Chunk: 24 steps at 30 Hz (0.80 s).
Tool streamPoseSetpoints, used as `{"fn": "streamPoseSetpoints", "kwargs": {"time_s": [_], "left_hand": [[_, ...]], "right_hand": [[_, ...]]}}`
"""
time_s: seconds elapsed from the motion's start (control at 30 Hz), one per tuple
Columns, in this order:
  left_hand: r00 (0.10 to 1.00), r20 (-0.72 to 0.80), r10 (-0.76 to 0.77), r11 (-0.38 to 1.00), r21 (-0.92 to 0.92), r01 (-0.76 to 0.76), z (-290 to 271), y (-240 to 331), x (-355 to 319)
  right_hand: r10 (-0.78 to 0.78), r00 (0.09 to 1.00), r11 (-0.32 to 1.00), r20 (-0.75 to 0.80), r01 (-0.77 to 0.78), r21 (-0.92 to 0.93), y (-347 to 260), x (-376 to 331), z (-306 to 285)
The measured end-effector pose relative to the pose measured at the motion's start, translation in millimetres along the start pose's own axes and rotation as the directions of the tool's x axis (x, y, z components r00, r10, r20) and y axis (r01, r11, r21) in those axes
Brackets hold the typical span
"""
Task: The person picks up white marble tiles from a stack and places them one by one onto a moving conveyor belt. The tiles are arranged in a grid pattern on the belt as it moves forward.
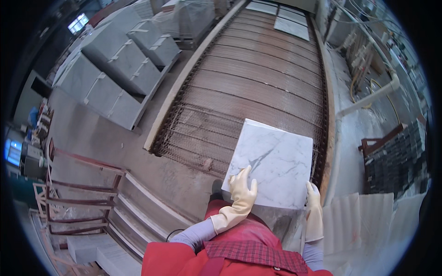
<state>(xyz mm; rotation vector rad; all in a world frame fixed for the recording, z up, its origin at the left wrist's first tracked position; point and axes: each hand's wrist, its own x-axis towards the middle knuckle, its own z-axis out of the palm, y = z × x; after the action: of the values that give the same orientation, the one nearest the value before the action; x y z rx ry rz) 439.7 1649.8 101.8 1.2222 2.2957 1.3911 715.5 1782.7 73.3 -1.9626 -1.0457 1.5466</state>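
A white marble tile (276, 161) with grey veins lies before me at the near end of the conveyor. Along its far edge a second pale edge shows, perhaps another tile beneath. Both my hands wear cream rubber gloves. My left hand (241, 191) rests on the tile's near left part, its fingers apart and stretched over the face. At the near right corner my right hand (314, 209) holds the tile's side edge; some of its fingers are hidden. Below the tile's near edge is a grey support (281, 220), partly covered by my red apron.
The slatted conveyor (253, 78) runs away from me, with white tiles (292, 27) at its far end. Stone slabs (103, 87) stand at left behind a metal rack (83, 193). Dark stacked pieces (396, 161) and corrugated sheets (363, 225) are at right.
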Motion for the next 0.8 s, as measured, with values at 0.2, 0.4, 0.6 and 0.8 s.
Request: {"fn": "streamPoseSetpoints", "kwargs": {"time_s": [0.2, 0.4, 0.6, 0.8], "left_hand": [[0.926, 0.051, -0.374, 0.883, -0.287, 0.373, -15.3, -17.5, 32.7], [0.587, 0.579, -0.566, 0.426, -0.405, 0.809, -74.9, -29.0, 94.2], [0.228, 0.937, -0.263, 0.225, -0.170, 0.959, -129.8, -83.7, 187.4], [0.152, 0.980, -0.128, 0.438, -0.081, 0.895, -229.4, -152.5, 267.8]], "right_hand": [[-0.011, 1.000, 0.992, 0.026, 0.007, 0.129, -16.0, -16.8, 11.2], [0.016, 0.954, 0.904, 0.300, -0.142, 0.403, -95.4, -118.2, 40.9], [-0.049, 0.982, 0.784, 0.182, -0.075, 0.617, -71.3, -212.6, 123.4], [-0.130, 0.987, 0.762, 0.096, 0.038, 0.646, -91.5, -312.9, 300.6]]}}
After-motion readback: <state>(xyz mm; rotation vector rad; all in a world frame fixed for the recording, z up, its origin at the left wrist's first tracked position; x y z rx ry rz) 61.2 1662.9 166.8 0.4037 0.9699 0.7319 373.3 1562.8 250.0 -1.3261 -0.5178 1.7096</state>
